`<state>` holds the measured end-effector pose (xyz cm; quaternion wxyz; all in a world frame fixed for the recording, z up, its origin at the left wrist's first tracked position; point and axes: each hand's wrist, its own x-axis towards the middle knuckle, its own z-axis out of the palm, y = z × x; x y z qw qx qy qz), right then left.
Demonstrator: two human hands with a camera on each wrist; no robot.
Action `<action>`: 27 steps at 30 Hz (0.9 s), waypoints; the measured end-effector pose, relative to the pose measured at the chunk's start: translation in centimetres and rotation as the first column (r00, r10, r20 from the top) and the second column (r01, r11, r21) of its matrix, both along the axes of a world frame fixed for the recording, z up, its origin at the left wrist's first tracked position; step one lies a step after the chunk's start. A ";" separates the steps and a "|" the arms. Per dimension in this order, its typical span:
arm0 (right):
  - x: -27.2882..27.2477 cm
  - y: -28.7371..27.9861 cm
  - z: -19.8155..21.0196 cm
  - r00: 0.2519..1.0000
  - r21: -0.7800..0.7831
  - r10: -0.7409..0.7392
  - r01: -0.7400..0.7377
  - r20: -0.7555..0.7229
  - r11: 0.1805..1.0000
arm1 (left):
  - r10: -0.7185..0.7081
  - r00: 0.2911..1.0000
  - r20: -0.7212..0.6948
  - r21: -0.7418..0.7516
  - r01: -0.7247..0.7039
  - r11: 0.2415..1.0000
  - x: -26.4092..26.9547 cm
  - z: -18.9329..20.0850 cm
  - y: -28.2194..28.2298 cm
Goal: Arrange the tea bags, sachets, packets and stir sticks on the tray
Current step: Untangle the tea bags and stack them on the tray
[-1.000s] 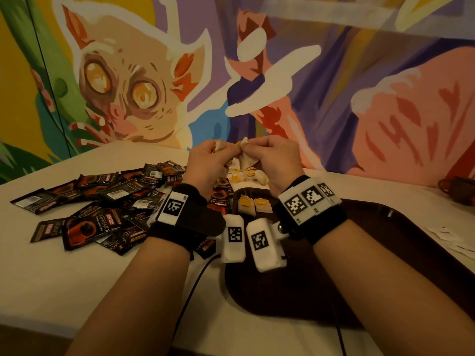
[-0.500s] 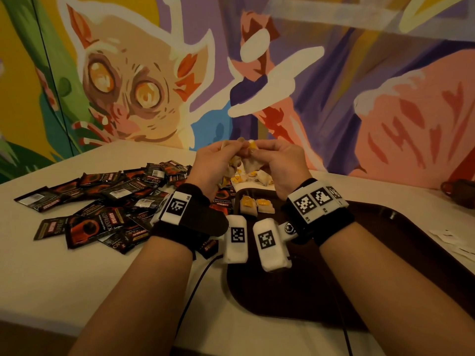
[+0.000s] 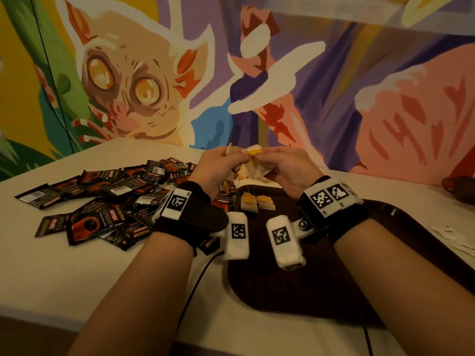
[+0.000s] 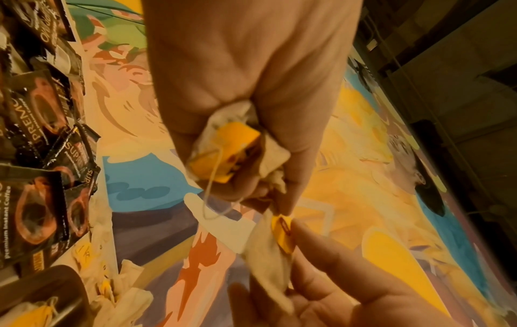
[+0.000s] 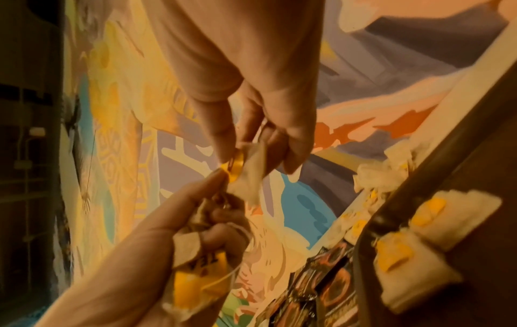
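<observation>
The counter (image 3: 51, 278) is pale and flat. A loose, overlapping pile of dark coffee sachets (image 3: 102, 201) lies on its left half. A dark brown tray (image 3: 321, 291) sits just right of the pile. Loose tea bags (image 3: 259, 176) lie behind the tray. Pale paper packets (image 3: 457, 237) lie at the right edge.

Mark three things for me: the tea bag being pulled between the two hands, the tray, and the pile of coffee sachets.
tea bag (image 4: 268, 261), left wrist view, on its paper pouch.
tray (image 3: 321, 286), head view, on its bare dark floor.
coffee sachets (image 3: 102, 217), head view, on a front sachet of the pile.
</observation>
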<state>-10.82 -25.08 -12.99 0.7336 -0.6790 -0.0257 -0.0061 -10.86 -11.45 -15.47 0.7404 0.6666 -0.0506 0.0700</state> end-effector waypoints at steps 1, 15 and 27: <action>-0.1 -0.1 0.2 1.000 -0.034 0.013 -0.013 -0.006 0.999 | -0.002 1.000 -0.006 -0.001 0.002 1.000 0.0 0.0 0.0; 3.7 -3.5 -3.3 0.929 -0.438 -0.055 -0.120 -0.366 0.891 | -0.003 0.996 -0.092 -0.065 -0.003 0.998 1.6 -0.7 0.6; 6.5 -3.1 -4.0 0.910 -0.712 -0.184 -0.152 -0.371 0.686 | -0.061 0.983 -0.175 -0.120 0.040 0.992 1.6 -0.7 0.4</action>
